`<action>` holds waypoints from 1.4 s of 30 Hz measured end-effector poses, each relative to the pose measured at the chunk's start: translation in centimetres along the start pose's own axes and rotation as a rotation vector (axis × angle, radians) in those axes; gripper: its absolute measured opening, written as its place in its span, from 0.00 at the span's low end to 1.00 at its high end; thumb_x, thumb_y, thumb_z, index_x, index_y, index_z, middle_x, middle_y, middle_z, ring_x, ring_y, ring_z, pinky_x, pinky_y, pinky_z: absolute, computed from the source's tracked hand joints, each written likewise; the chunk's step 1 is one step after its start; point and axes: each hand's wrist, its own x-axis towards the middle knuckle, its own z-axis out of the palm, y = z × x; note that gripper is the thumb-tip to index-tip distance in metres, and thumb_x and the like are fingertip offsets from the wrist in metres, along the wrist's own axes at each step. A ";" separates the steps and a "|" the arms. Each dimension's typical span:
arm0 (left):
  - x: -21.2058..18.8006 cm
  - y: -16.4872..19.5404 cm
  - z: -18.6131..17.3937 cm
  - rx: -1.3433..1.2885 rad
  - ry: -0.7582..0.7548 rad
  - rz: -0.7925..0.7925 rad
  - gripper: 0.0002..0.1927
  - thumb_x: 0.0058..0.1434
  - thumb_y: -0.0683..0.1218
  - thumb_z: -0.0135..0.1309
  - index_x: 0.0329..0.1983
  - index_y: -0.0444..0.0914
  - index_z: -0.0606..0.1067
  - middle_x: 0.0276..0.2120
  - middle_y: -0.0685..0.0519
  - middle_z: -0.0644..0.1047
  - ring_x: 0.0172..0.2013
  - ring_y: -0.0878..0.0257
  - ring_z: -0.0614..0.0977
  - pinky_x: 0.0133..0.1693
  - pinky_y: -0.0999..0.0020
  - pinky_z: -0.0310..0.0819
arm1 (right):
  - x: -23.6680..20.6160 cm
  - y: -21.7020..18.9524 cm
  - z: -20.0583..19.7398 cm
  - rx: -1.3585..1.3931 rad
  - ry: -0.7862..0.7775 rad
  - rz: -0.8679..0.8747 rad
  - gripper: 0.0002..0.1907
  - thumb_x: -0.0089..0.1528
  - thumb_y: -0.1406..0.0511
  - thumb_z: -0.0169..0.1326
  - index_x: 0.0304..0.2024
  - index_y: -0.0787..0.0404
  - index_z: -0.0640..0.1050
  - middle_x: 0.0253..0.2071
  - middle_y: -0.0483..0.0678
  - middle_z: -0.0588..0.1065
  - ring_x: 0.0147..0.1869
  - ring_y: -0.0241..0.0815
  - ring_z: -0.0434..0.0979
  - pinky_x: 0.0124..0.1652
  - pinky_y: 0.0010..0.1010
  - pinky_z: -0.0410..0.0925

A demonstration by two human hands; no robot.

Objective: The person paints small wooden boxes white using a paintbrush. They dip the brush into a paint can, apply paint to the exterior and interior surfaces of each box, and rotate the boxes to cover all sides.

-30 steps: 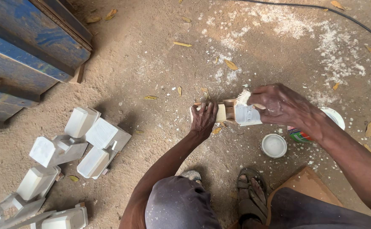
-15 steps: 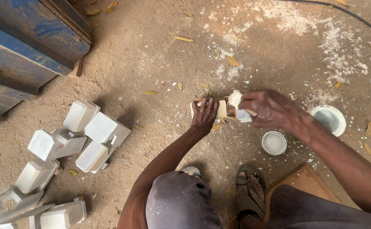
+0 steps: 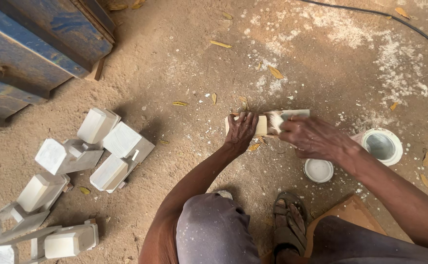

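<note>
two hands share one pale wooden block (image 3: pixel 267 122) on bare sandy ground, with open dirt beyond it. my left hand (image 3: pixel 241 131) presses its near end flat, fingers spread; my right hand (image 3: pixel 311 139) closes over its far end, lower than half a second ago. white tub (image 3: pixel 381 145) and lid (image 3: pixel 318 170) sit just right.

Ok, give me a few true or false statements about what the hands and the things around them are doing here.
1. The left hand presses on a wooden block on the ground. True.
2. The right hand hangs in the air, apart from the block. False: it rests on the block's right part.
3. A white lid lies beside an open white tub. True.
4. The white-coated wooden pieces lie to the person's right. False: they lie on the left.
</note>
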 end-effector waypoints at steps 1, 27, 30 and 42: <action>0.0 0.0 0.1 -0.007 0.017 0.000 0.40 0.55 0.44 0.61 0.70 0.35 0.60 0.58 0.47 0.68 0.60 0.54 0.69 0.54 0.38 0.65 | 0.0 -0.2 0.4 0.027 -0.129 0.022 0.35 0.50 0.55 0.64 0.60 0.51 0.74 0.54 0.47 0.75 0.57 0.45 0.75 0.41 0.32 0.79; 0.5 -0.5 0.1 -0.051 0.027 -0.014 0.42 0.53 0.41 0.58 0.70 0.34 0.55 0.68 0.43 0.62 0.65 0.48 0.66 0.56 0.27 0.58 | -2.6 -3.3 2.0 0.711 0.578 0.314 0.05 0.56 0.73 0.62 0.36 0.64 0.83 0.31 0.55 0.82 0.24 0.39 0.82 0.21 0.22 0.76; 0.7 -0.5 0.1 -0.059 -0.045 -0.023 0.41 0.56 0.40 0.56 0.72 0.34 0.54 0.69 0.43 0.61 0.67 0.48 0.64 0.58 0.27 0.57 | -1.6 -3.6 2.4 0.675 0.510 0.530 0.06 0.55 0.72 0.61 0.36 0.64 0.83 0.28 0.53 0.82 0.23 0.39 0.81 0.22 0.28 0.74; 0.4 -0.7 0.8 -0.075 -0.032 -0.016 0.40 0.58 0.42 0.56 0.73 0.35 0.54 0.70 0.42 0.59 0.68 0.46 0.62 0.60 0.26 0.55 | -0.6 -4.3 1.5 0.632 0.646 0.493 0.05 0.58 0.73 0.57 0.36 0.65 0.82 0.30 0.54 0.81 0.26 0.39 0.81 0.23 0.26 0.75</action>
